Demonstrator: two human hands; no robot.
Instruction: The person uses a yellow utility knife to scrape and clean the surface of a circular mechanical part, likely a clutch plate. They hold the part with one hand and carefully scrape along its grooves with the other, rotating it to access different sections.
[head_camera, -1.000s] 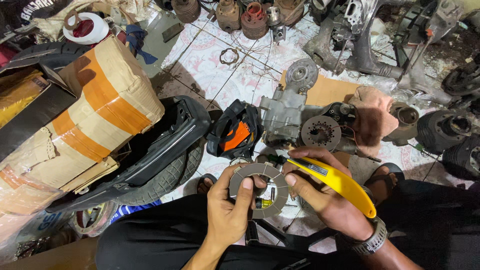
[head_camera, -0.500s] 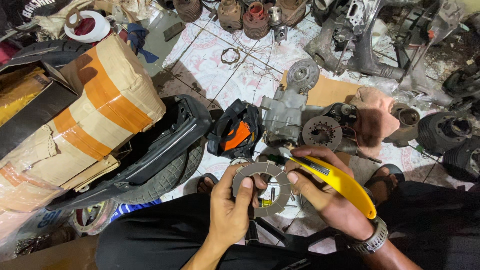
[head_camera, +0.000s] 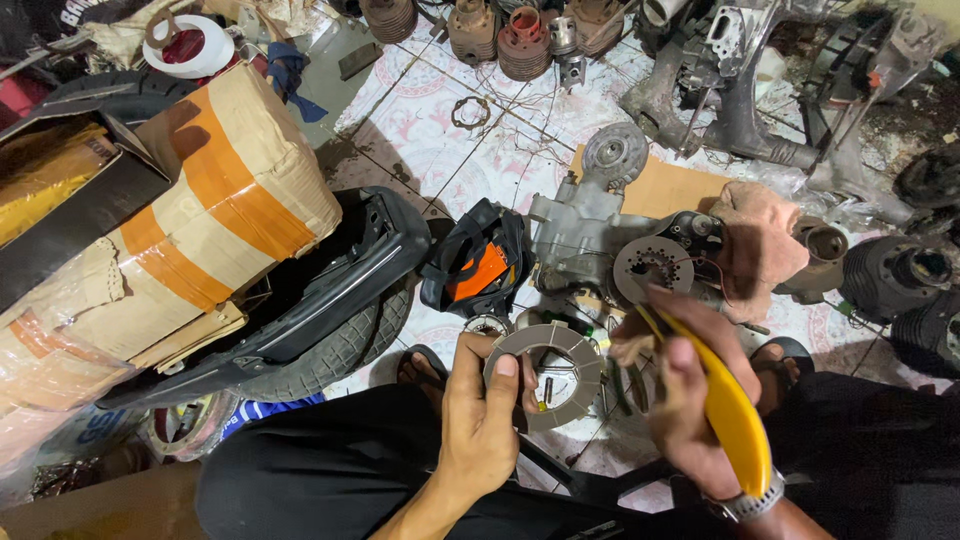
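Observation:
My left hand (head_camera: 482, 410) holds a flat grey ring-shaped friction plate (head_camera: 548, 375) by its left rim, thumb on top, above my lap. Just right of the plate, my right hand (head_camera: 685, 390) grips a tool with a curved yellow handle (head_camera: 728, 412). The tool's working end points up toward the plate's right side and is hidden behind my fingers. A watch sits on my right wrist. Beyond my hands a grey engine casing (head_camera: 585, 225) with a round perforated disc (head_camera: 652, 268) lies on the tiled floor.
A taped cardboard parcel (head_camera: 215, 190) and a black plastic panel (head_camera: 330, 290) over a tyre lie at the left. A black-and-orange pouch (head_camera: 478, 265), a pink rag (head_camera: 758, 245), engine cylinders (head_camera: 520, 40) and several dark metal parts surround the tiled floor patch. My sandalled feet flank the plate.
The plate has shifted slightly to the right in my left hand, and my right hand with the yellow tool has tilted more upright beside it.

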